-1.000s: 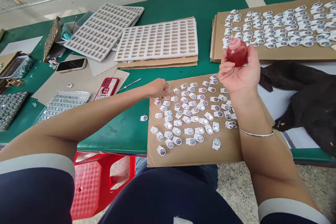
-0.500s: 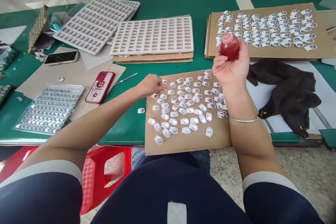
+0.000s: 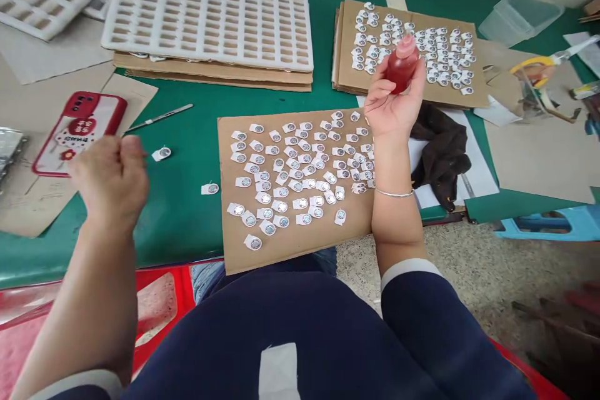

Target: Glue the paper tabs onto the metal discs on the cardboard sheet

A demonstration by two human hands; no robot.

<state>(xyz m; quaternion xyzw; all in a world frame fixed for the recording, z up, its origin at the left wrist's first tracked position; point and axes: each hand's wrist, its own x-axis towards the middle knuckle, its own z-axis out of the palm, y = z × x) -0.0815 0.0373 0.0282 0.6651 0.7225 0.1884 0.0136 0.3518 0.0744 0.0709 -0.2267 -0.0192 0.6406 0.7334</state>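
My right hand (image 3: 394, 100), palm up, grips a red squeeze bottle (image 3: 403, 69) with a pink nozzle above the board's right edge. My left hand (image 3: 111, 175) is blurred, its fingers curled, over the edge of a red-and-white phone case (image 3: 79, 131). Anything inside those fingers is hidden. Many small white tabs with round sparkly stones, such as one tab (image 3: 253, 242), lie in rows on a cardboard sheet (image 3: 300, 249). On the green tabletop left of the sheet are two loose tabs, one tab (image 3: 162, 153) nearer my left hand and another tab (image 3: 210, 189) beside the sheet.
White slotted trays (image 3: 206, 25) stand on cardboard at the back left. A pen-like tool (image 3: 159, 117) lies near the phone case. Further right are a second tab-covered cardboard (image 3: 344, 44), dark cloth (image 3: 440, 150), a clear plastic box (image 3: 520, 15) and yellow-handled scissors (image 3: 534, 65).
My left hand has moved left from the sheet's upper-left corner to the phone case. A second loose tab now lies on the green tabletop. The view has turned right; my right hand still holds the bottle.
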